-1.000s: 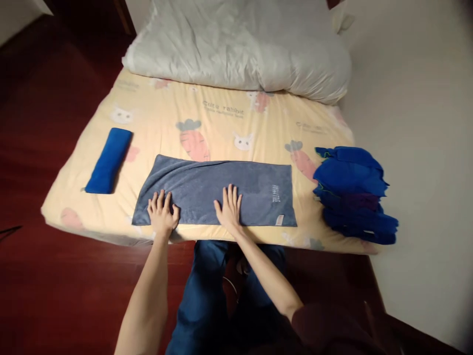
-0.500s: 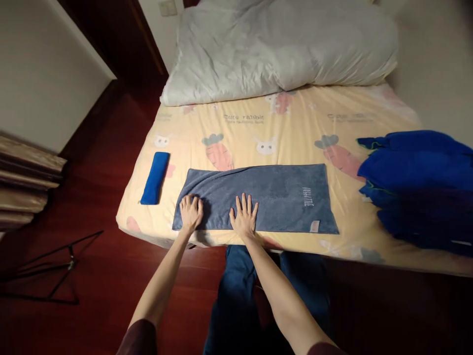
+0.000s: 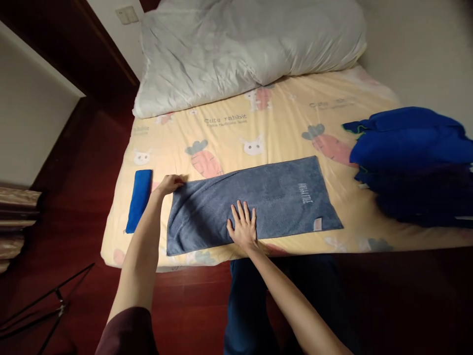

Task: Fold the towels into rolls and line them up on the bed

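Note:
A grey-blue towel (image 3: pixel 277 197) lies spread lengthwise on the bed near its front edge, with white lettering and a small white tag at its right end. Creases run across its left part. My left hand (image 3: pixel 170 184) is at the towel's far left corner, fingers closed on it in a pinch. Flat on the towel's near middle rests my right hand (image 3: pixel 243 228), fingers spread. A folded blue cloth (image 3: pixel 139 199) lies left of the towel, close to my left forearm.
The bed sheet (image 3: pixel 281 123) is yellow with carrots and rabbits. A white quilt (image 3: pixel 251 44) is bunched at the back. A pile of blue cloths (image 3: pixel 410 158) sits at the right. Black stand legs (image 3: pixel 59 308) stand on the floor at lower left, below a curtain (image 3: pixel 16 212).
My left hand has moved from the towel's near left part to its far left corner and closed there. My right hand stays flat on the towel. The view has shifted somewhat.

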Demonstrator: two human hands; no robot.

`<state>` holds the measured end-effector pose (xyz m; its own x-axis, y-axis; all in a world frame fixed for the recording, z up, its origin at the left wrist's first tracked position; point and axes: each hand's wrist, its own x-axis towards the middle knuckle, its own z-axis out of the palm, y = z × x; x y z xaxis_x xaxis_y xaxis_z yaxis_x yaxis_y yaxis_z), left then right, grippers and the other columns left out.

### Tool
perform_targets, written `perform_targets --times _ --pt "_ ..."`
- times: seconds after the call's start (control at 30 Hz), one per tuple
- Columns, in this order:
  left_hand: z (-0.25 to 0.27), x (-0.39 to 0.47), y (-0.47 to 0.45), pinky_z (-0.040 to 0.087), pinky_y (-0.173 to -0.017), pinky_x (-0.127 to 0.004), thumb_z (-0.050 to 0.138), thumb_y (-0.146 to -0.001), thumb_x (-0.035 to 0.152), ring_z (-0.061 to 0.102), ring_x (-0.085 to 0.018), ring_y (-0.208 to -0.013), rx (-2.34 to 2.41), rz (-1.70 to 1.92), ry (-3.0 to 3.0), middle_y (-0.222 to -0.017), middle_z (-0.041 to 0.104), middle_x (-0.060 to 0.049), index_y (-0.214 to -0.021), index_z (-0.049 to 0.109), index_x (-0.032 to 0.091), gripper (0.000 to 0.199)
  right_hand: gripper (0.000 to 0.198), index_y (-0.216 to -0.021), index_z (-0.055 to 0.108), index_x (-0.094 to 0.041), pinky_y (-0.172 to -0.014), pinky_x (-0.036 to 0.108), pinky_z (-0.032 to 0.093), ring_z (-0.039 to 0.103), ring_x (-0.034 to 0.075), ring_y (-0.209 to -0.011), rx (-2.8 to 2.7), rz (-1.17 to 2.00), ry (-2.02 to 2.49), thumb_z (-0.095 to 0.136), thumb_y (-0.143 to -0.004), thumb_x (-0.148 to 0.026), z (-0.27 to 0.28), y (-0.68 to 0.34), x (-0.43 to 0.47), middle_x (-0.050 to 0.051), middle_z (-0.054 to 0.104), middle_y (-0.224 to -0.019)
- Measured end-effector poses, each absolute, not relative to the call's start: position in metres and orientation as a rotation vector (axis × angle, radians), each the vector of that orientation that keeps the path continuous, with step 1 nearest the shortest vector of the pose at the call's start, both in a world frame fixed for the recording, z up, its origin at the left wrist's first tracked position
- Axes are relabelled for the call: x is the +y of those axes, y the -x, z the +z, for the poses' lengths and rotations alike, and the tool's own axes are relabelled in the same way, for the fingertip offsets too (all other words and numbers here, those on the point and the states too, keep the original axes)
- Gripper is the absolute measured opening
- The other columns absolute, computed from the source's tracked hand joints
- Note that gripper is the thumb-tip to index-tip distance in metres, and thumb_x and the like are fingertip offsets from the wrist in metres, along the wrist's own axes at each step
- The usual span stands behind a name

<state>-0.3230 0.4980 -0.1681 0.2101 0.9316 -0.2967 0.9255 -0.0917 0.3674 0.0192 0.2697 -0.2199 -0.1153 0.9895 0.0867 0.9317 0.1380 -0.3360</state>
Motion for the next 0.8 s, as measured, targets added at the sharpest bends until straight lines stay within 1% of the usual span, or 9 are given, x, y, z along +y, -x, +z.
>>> perform_targets --times 0.17,0.23,0.27,0.33,0.4,0.47,0.57,0.67,0.8 --pt "-0.183 0.498 0.332 0.054 -0.09 -0.036 0.06 -0.083 0.031 0.069 -0.027 -0.093 1.896 0.196 -2.066 -0.099 0.077 -0.011 -0.099 0.078 0.015 0.029 0.066 -0.162 0.037 -0.018 -0.129 0.059 0.0 0.012 0.031 -0.161 -2.129 0.295 1.878 0.047 -0.102 -0.043 -0.22 -0.02 0.271 0.009 0.02 -0.173" --pt "-0.186 0.492 0.326 0.053 -0.097 -0.041 0.056 -0.087 0.029 0.067 -0.029 -0.101 1.965 0.206 -2.085 -0.103 0.075 -0.014 -0.102 0.077 0.015 0.03 0.065 -0.161 0.038 -0.018 -0.129 0.06 0.0 0.012 0.031 -0.161 -2.138 0.295 1.882 0.047 -0.102 -0.043 -0.22 -0.02 0.271 0.009 0.019 -0.173" --pt "-0.186 0.487 0.32 0.051 -0.101 -0.044 0.053 -0.09 0.028 0.065 -0.031 -0.108 2.013 0.225 -2.105 -0.109 0.073 -0.016 -0.107 0.076 0.015 0.032 0.065 -0.161 0.038 -0.018 -0.129 0.06 0.0 0.012 0.031 -0.161 -2.141 0.295 1.884 0.047 -0.102 -0.043 -0.22 -0.02 0.271 0.009 0.019 -0.173" --pt "-0.185 0.471 0.303 0.044 -0.11 -0.052 0.047 -0.095 0.026 0.056 -0.035 -0.126 2.118 0.324 -2.168 -0.128 0.066 -0.02 -0.121 0.072 0.015 0.038 0.065 -0.162 0.037 -0.018 -0.128 0.06 0.001 0.012 0.032 -0.161 -2.143 0.296 1.891 0.046 -0.102 -0.043 -0.22 -0.02 0.271 0.009 0.018 -0.173" --pt "-0.187 0.451 0.284 0.035 -0.118 -0.055 0.041 -0.1 0.03 0.043 -0.035 -0.143 2.13 0.436 -2.26 -0.149 0.053 -0.019 -0.14 0.062 0.017 0.047 0.065 -0.162 0.037 -0.019 -0.128 0.06 0.001 0.012 0.031 -0.161 -2.141 0.3 1.894 0.045 -0.103 -0.043 -0.22 -0.02 0.271 0.008 0.018 -0.173" --pt "-0.194 0.431 0.27 0.026 -0.125 -0.054 0.037 -0.103 0.038 0.031 -0.033 -0.153 2.024 0.437 -2.345 -0.161 0.041 -0.016 -0.153 0.049 0.018 0.055 0.064 -0.162 0.037 -0.019 -0.129 0.06 0.001 0.012 0.031 -0.161 -2.14 0.303 1.895 0.045 -0.103 -0.043 -0.22 -0.02 0.271 0.008 0.018 -0.173" --pt "-0.209 0.417 0.265 0.019 -0.129 -0.054 0.032 -0.104 0.048 0.019 -0.032 -0.159 1.936 0.352 -2.336 -0.169 0.029 -0.013 -0.16 0.037 0.017 0.064 0.064 -0.162 0.036 -0.019 -0.128 0.06 0.002 0.012 0.031 -0.161 -2.141 0.301 1.894 0.044 -0.103 -0.043 -0.221 -0.02 0.271 0.008 0.018 -0.173" --pt "-0.219 0.42 0.27 0.015 -0.13 -0.054 0.029 -0.104 0.049 0.017 -0.032 -0.16 1.991 0.338 -2.261 -0.171 0.023 -0.014 -0.161 0.037 0.014 0.067 0.064 -0.162 0.037 -0.019 -0.128 0.06 0.002 0.012 0.031 -0.161 -2.147 0.305 1.895 0.044 -0.103 -0.043 -0.22 -0.02 0.271 0.009 0.019 -0.173" --pt "-0.219 0.418 0.274 0.011 -0.131 -0.054 0.029 -0.104 0.048 0.011 -0.031 -0.161 1.986 0.311 -2.21 -0.172 0.02 -0.013 -0.161 0.037 0.014 0.066 0.065 -0.162 0.036 -0.019 -0.128 0.059 0.002 0.011 0.031 -0.161 -2.141 0.323 1.91 0.045 -0.103 -0.043 -0.218 -0.02 0.27 0.009 0.018 -0.173"
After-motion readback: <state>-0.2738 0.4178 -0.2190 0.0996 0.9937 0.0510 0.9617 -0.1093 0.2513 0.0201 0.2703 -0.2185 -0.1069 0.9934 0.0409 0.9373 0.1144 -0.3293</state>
